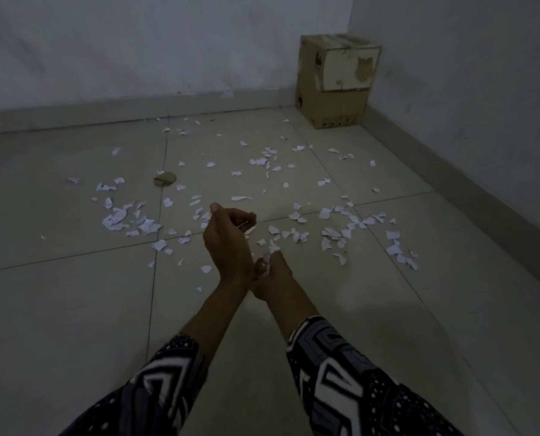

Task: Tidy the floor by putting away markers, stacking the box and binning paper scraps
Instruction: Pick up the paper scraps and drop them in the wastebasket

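Head view: scrap-binning step. Our left hand [227,237] is cupped, contents unclear; right hand [270,272] pinches white torn paper scraps [267,258]. Next: gather the litter toward twelve o'clock.

pale tiled floor [73,309] with dark grout lines, grey walls [105,42], a skirting strip [451,171], a small brown round piece [165,179] lying flat.

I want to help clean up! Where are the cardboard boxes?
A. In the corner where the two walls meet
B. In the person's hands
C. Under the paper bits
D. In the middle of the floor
A: the stacked cardboard boxes stand in the far corner against both walls, while the paper scraps lie scattered over the tiled floor.
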Tool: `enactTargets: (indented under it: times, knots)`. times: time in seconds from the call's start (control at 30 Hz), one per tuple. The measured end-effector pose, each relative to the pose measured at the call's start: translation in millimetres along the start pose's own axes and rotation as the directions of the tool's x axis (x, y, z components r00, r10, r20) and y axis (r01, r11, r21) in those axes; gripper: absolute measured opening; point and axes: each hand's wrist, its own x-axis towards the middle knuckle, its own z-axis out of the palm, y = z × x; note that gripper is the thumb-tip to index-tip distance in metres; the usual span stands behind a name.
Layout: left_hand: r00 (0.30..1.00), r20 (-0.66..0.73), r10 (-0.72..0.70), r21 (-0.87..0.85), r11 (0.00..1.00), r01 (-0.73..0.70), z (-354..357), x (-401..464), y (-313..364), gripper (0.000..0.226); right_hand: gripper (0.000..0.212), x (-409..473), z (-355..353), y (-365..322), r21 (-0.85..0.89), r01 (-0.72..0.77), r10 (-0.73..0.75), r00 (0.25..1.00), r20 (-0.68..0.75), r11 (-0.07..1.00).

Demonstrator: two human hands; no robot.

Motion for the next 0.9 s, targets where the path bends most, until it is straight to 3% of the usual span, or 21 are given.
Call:
enactTargets:
  times: [0.03, 0.17, 0.23, 0.37, 0.47, 0.57, 0.77, 0.9]
  knots:
    - [0.999, -0.034, -0.027, 0.008, 1.000, 0.028, -3.5, 5.3, -0.8, 0.063, 0.045, 6.0, -0.7, -0.9, 0.098, -0.041, 0.043, 0.999, -0.017, 0.994]
    - [0.990, -0.072, -0.121, 0.115, 0.985, 0.128, -27.3, 28.3, -10.5, 0.064, 0.043, 5.2, -8.1, -5.8, 0.034, -0.069, 0.071, 0.994, -0.080, 0.997]
    - [0.994, -0.040, -0.103, 0.275, 0.955, 0.110, -49.3, 41.0, -19.1, 0.059, 0.044, 2.9, -13.7, -9.7, -0.004, -0.082, 0.081, 0.994, -0.071, 0.997]
    - [0.973, 0.232, 0.010, 0.684, 0.709, -0.170, -108.0, 58.7, -42.7, 0.037, 0.041, 3.0, -26.3, -20.7, -0.067, -0.056, 0.049, 0.994, -0.092, 0.996]
    - [0.895, 0.421, -0.148, 0.793, 0.540, -0.284, -152.5, 64.7, -61.0, 0.019, 0.041, 6.6, -38.1, -26.1, -0.122, -0.058, 0.039, 0.987, -0.155, 0.991]
    - [0.821, 0.517, -0.242, 0.821, 0.411, -0.396, -185.1, 61.5, -78.9, 0.022, 0.037, 14.2, -49.1, -26.4, -0.189, -0.060, 0.015, 0.973, -0.229, 0.980]
    - [0.836, 0.508, -0.207, 0.811, 0.442, -0.384, -184.0, 61.3, -94.1, 0.028, 0.038, 31.8, -72.9, -9.3, -0.356, -0.083, -0.045, 0.941, -0.336, 0.931]
    - [0.828, 0.533, -0.177, 0.779, 0.486, -0.397, -180.5, 68.6, -99.9, 0.036, 0.038, 41.4, -81.2, -4.1, -0.346, -0.045, -0.054, 0.961, -0.271, 0.937]
